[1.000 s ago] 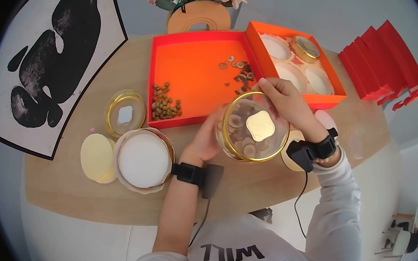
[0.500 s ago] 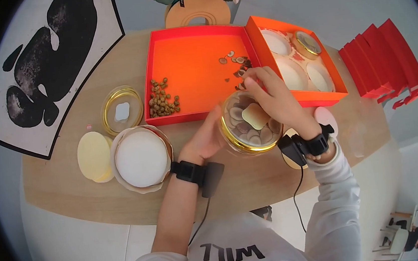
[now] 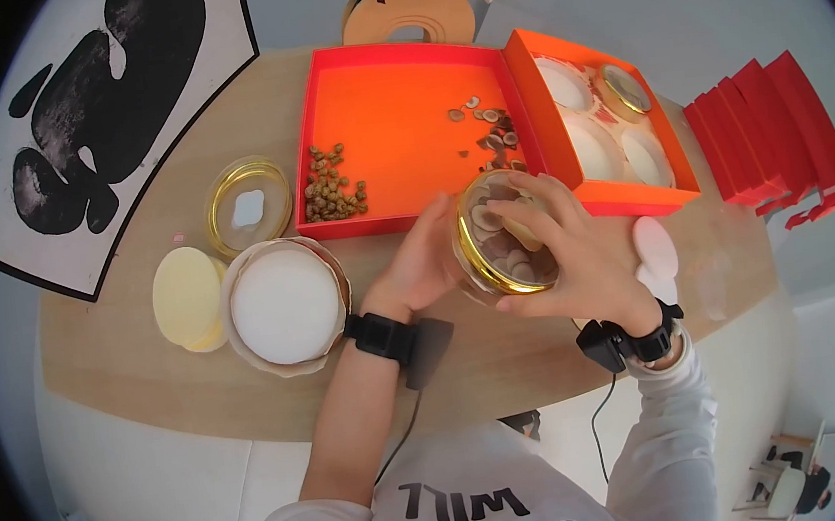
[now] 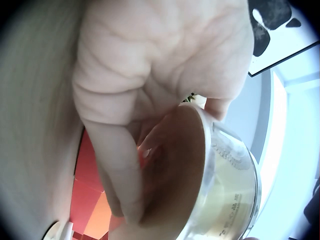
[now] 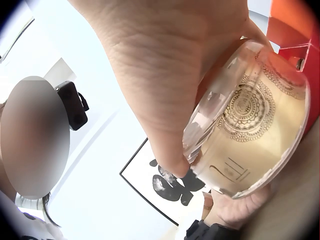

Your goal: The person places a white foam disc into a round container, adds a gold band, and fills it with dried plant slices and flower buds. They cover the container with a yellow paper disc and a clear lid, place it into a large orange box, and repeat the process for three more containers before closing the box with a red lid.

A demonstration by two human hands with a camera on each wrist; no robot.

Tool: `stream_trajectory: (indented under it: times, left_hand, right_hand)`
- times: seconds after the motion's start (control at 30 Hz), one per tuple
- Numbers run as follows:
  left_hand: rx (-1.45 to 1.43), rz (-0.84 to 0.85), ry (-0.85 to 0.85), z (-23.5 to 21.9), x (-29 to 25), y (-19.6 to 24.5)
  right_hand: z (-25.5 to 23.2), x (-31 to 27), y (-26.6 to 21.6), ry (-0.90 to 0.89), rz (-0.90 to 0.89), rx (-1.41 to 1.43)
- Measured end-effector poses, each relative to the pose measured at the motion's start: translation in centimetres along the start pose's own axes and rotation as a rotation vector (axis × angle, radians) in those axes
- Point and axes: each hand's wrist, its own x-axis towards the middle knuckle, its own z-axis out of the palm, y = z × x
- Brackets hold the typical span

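A clear round jar [image 3: 504, 250] with a gold-rimmed lid and brown slices inside is held tilted over the near side of the table, between both hands. My left hand [image 3: 420, 262] holds it from the left, and its fingers [image 4: 120, 172] curl against the jar's base in the left wrist view. My right hand [image 3: 584, 265] grips across the lid from the right, thumb at the near rim and fingers over the far rim. In the right wrist view the jar's printed wall [image 5: 245, 117] faces the camera. The gold label on the lid is partly hidden under the right fingers.
An orange-red tray [image 3: 395, 132] holds brown pellets [image 3: 333, 200] and scattered slices [image 3: 495, 127]. Right of it, a box with round wells [image 3: 678, 197] holds a gold-lidded jar [image 3: 624, 92]. A gold-rimmed lid [image 3: 217, 214], white round container [image 3: 284, 305] and yellow discs [image 3: 186, 298] lie left.
The right hand has moved from the lid's far right edge to spread across its top. The jar is tilted further, with its lid turned more to the right.
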Motion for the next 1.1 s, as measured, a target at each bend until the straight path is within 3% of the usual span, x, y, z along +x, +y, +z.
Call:
stream_trajectory:
  times: [0.07,0.27,0.37,0.57,0.67,0.77,0.9,1.1]
  left_hand:
    - [0.005,0.023,0.075,0.1,0.1,-0.1]
    - [-0.021,0.015,0.098,-0.1,0.2,-0.3]
    - [-0.029,0.019,0.059,-0.4,0.1,-0.3]
    - [0.213,0.052,0.114,-0.6,-0.3,-1.1]
    - [0.198,0.063,0.133,-1.6,0.0,-1.6]
    - [0.162,0.057,0.106,-2.3,0.1,-2.1]
    - [0.097,0.065,0.036,-2.3,0.1,-1.7]
    - [0.187,0.117,0.022,-1.8,0.2,-1.5]
  right_hand:
    - [0.2,0.0,-0.1,0.081,-0.048,-0.004]
    - [0.4,-0.1,-0.3,0.027,0.012,-0.080]
    - [0.8,0.1,0.1,0.045,-0.047,-0.065]
    - [1.3,-0.1,0.1,0.051,-0.116,-0.119]
    - [0.5,-0.6,-0.1,-0.016,-0.052,-0.114]
    - [1.2,-0.4,2.0,0.183,0.166,0.338]
    - [0.6,0.4,1.9,0.096,0.392,0.602]
    - [1.3,0.6,2.6,0.093,0.440,0.642]
